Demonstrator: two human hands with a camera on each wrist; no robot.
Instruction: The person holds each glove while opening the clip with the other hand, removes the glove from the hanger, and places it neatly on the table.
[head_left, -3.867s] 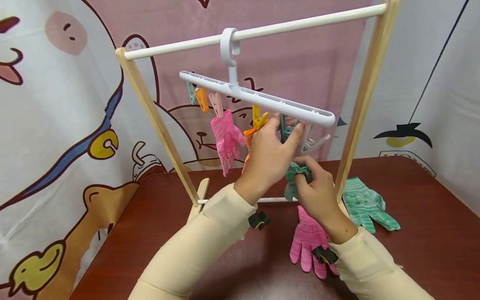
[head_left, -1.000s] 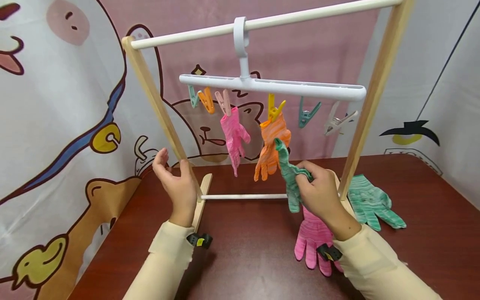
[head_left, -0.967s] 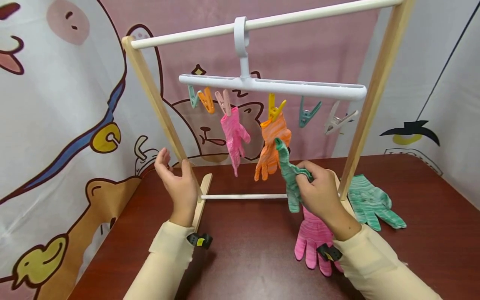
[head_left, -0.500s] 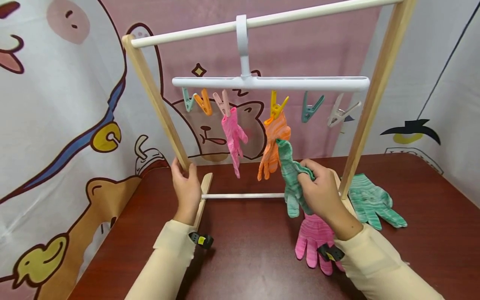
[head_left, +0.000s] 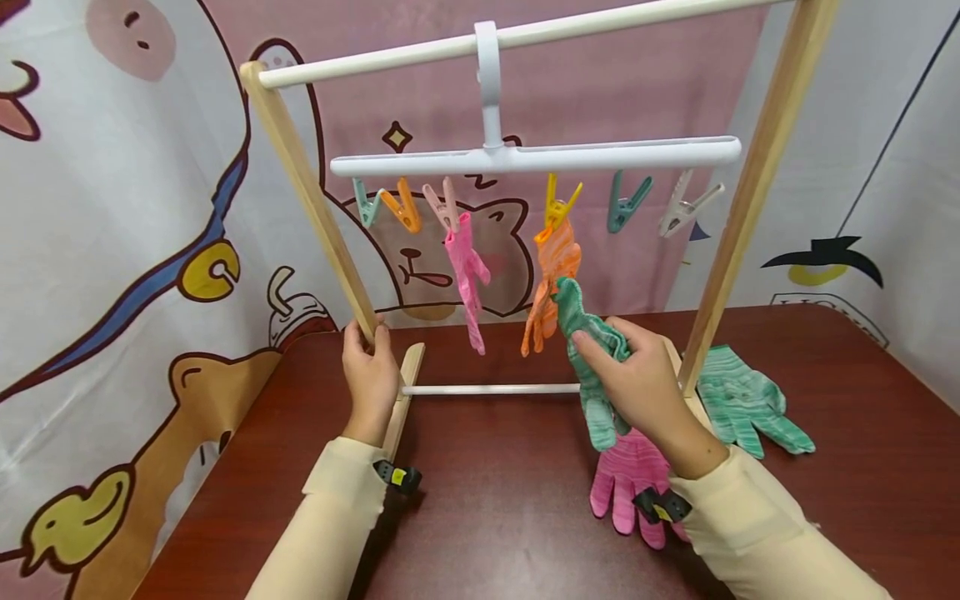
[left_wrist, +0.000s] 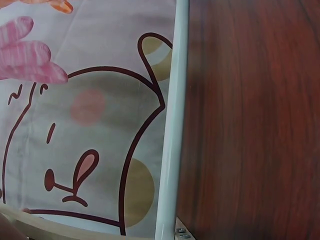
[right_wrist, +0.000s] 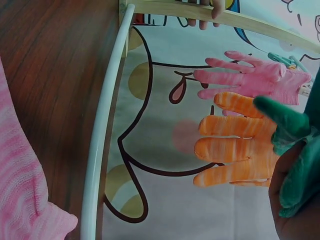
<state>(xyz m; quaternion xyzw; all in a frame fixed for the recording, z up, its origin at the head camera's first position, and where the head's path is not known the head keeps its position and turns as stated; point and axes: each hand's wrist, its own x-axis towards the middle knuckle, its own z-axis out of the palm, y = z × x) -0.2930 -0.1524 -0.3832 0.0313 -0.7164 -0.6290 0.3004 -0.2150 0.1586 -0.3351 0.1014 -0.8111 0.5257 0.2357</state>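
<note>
My left hand [head_left: 371,375] grips the left wooden post [head_left: 311,204] of a drying frame low down; in the right wrist view its fingers wrap over the wood. My right hand [head_left: 648,387] holds a bunched green striped glove [head_left: 588,346] between thumb and fingers, in front of the hanging orange glove [head_left: 555,254]. A white hanger [head_left: 420,162] hooks over the top rail. From it a yellow clothespin [head_left: 557,204] holds the orange glove, and a pale pink clothespin [head_left: 444,207] holds a pink glove [head_left: 467,275]. The teal clothespin [head_left: 625,202] and clear clothespin [head_left: 684,208] bear nothing.
On the table [head_left: 480,517] a second pink glove [head_left: 626,483] lies below my right wrist. Another green glove [head_left: 742,400] lies right of the frame's right post [head_left: 757,200]. Low across the frame runs a white bar [head_left: 491,389]. A cartoon-printed cloth [head_left: 600,100] stands behind.
My left hand left the clothespins, drew back to the left with spread fingers, then took hold of the post. The hanger has swung round. My right hand keeps the green glove, its thumb shifted.
</note>
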